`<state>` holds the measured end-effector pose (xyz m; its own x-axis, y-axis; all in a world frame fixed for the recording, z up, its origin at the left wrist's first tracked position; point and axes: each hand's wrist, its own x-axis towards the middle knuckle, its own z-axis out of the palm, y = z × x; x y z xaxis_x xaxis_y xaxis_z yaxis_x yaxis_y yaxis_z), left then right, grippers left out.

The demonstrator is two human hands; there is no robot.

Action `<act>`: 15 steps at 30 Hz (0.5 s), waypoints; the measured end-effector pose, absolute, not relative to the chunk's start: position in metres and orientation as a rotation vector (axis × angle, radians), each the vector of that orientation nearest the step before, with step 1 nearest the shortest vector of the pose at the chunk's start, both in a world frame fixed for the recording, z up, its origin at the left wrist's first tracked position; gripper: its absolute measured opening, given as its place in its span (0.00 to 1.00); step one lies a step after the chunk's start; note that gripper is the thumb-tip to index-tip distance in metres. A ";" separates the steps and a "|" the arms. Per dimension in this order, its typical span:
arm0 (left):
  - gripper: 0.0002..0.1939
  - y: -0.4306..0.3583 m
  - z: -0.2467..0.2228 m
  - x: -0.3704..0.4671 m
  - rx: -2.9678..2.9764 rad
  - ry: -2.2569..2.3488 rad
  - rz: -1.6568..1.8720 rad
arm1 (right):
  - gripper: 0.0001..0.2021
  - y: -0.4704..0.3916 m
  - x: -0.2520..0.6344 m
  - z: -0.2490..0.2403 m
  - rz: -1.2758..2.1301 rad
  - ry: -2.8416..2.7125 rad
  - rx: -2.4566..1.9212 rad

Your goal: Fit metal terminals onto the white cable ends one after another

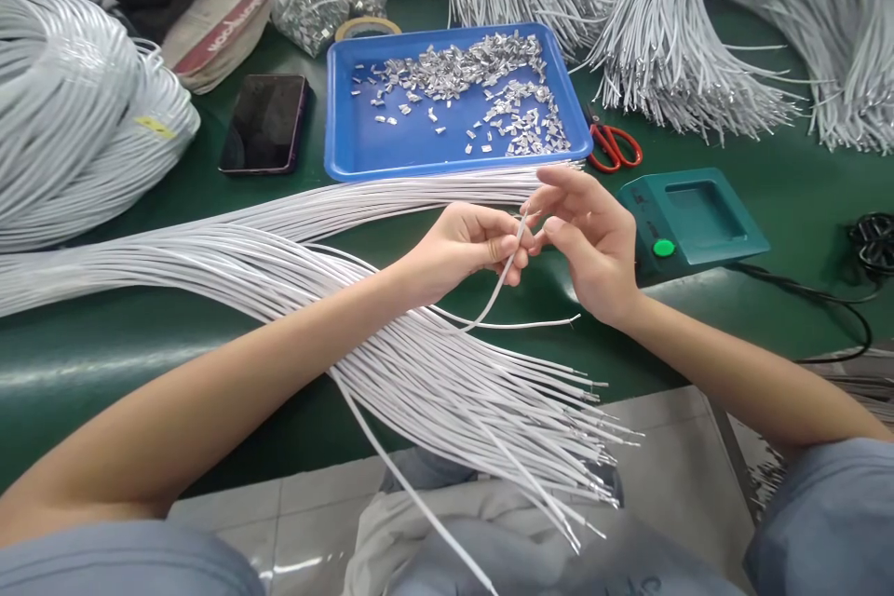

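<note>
Glossy blue plastic tray (391,135), shiny metal terminals (461,65).

Pale capitals run along the red band (224,35) of a cloth item (209,56) at the table's far left; a double O shows, but the full word is unclear. Dark markings on the teal device (712,219), near the table's right side, and cropped lettering on the grey clothing (593,559) are unreadable.

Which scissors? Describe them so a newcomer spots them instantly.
Find the big blue tray of small metal pieces. Just off its right side, beyond the green device with the round button, lie the scissors. Their looped handles are bright red; the neighbouring device is green.
</note>
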<state>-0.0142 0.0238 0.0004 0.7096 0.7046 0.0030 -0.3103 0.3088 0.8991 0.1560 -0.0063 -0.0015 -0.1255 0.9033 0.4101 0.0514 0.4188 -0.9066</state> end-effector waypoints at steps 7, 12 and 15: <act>0.10 0.023 0.000 -0.015 1.051 0.410 0.674 | 0.08 -0.007 0.157 0.002 0.920 -1.517 -0.835; 0.09 0.024 0.000 -0.016 1.048 0.399 0.680 | 0.09 -0.007 0.159 -0.001 0.901 -1.479 -0.829; 0.08 0.023 0.000 -0.015 1.043 0.394 0.688 | 0.09 -0.008 0.159 -0.003 0.895 -1.471 -0.837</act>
<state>-0.0153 0.0233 0.0002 0.7283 0.6850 0.0199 -0.3299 0.3249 0.8863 0.1590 -0.0077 -0.0027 -0.0808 0.8892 0.4503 0.0090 0.4524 -0.8918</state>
